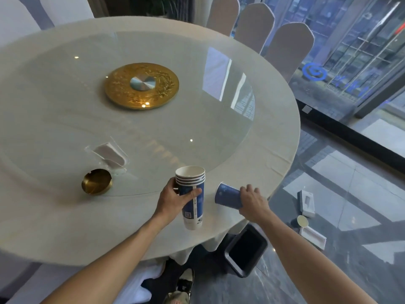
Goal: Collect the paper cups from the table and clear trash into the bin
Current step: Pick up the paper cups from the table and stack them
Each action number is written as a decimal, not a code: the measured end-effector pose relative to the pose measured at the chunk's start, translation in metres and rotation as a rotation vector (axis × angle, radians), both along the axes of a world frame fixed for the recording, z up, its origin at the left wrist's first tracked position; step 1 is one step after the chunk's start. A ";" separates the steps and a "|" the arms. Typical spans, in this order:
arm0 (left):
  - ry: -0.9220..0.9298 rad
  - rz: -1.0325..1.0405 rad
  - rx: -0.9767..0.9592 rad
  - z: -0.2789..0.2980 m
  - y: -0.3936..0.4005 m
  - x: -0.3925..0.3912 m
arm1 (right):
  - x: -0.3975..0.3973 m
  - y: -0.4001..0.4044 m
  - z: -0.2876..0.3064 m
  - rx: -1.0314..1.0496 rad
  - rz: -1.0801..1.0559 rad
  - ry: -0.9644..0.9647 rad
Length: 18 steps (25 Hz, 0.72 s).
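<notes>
My left hand point(175, 197) grips a nested stack of blue and white paper cups point(192, 200), held upright above the near edge of the round table point(65, 227). My right hand point(253, 202) holds a single blue paper cup point(226, 196), tipped on its side with its mouth pointing left toward the stack. The two are a short gap apart. A dark bin point(245, 250) with a black liner stands on the floor below the table edge, under my right forearm.
A brass ashtray point(96, 182) and a clear napkin holder point(109, 156) sit on the glass turntable point(197, 119), which has a gold centre disc point(141, 86). Covered chairs point(287, 47) ring the far side. Boxes and a cup point(306, 213) lie on the floor at right.
</notes>
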<state>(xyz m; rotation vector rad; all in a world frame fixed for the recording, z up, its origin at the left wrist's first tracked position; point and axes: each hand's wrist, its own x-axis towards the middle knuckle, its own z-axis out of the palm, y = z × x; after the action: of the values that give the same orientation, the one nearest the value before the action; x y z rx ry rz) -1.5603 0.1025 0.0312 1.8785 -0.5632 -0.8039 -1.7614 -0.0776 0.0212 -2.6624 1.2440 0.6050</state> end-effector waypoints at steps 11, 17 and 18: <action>0.027 -0.026 -0.287 0.057 -0.113 -0.110 | -0.169 0.021 -0.023 0.629 -0.580 -0.623; 0.079 -0.177 -0.268 0.055 -0.151 -0.212 | -0.225 -0.004 0.009 0.760 -0.668 -0.911; 0.083 -0.200 -0.254 0.053 -0.154 -0.224 | -0.232 -0.009 0.012 0.768 -0.656 -0.940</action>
<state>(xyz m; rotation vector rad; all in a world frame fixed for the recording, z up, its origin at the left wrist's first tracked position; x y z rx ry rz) -1.7840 -0.0511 0.0838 1.5663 -0.7727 -0.8908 -1.9930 -0.0868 0.0336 -1.4316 1.1207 -0.2391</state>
